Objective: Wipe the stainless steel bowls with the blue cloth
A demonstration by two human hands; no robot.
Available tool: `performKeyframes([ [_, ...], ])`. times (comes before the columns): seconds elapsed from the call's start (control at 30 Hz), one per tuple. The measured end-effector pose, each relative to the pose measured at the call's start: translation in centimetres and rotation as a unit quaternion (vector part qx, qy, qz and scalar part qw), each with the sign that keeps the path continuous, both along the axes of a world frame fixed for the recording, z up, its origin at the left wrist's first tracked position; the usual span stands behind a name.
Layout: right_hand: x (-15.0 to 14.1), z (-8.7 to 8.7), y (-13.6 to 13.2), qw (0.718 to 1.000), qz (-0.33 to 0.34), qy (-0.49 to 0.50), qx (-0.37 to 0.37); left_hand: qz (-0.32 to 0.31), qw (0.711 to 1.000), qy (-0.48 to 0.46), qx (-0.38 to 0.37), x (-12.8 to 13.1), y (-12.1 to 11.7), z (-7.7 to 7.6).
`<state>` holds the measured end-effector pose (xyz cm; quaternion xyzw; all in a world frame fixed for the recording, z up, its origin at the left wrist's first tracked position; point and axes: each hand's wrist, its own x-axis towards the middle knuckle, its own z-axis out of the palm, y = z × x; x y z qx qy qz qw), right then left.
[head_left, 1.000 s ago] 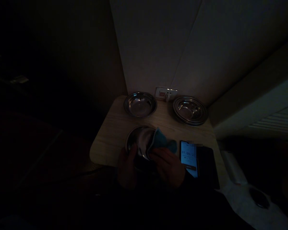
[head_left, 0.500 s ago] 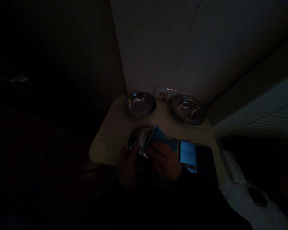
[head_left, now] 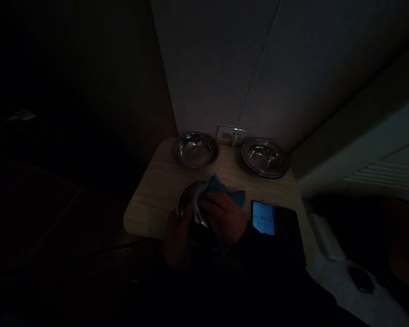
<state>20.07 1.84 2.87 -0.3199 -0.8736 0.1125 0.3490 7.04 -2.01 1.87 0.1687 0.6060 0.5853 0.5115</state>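
Observation:
A shiny metal bowl point(head_left: 186, 198) is held at the near edge of the small table, partly covered by my hands. My left hand point(head_left: 177, 236) grips its near left rim, with the thumb over the inside. In my right hand point(head_left: 225, 218) is a blue-green cloth point(head_left: 215, 184), pressed against the bowl's inner right side. Loose corners of the cloth stick out past the fingers. The bowl's near side is lost in shadow.
On the wooden table point(head_left: 146, 200), a metal dish point(head_left: 196, 152) stands back left and several stacked metal dishes point(head_left: 265, 159) back right. A lit phone point(head_left: 263, 218) in a dark case lies right of my hand. A wall socket point(head_left: 232, 135) sits behind.
My right hand and the cloth have shifted slightly left across the bowl. My left hand still grips the rim. The whole view has moved a little.

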Motion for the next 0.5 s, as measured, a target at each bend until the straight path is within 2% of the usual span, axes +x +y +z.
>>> performKeyframes([
  [0.13, 0.4, 0.1, -1.0, 1.000, -0.009, 0.000, -0.010, 0.001, 1.000, -0.011, 0.000, 0.1, -0.1, 0.0],
  [0.37, -0.5, 0.5, 0.3, 1.000, 0.002, 0.007, -0.005, -0.007, 1.000, -0.003, 0.005, 0.0, -0.1, 0.0],
  [0.5, -0.6, 0.4, -1.9, 1.000, 0.002, 0.014, 0.002, -0.020, 1.000, -0.004, 0.008, -0.3, -0.2, -0.2],
])
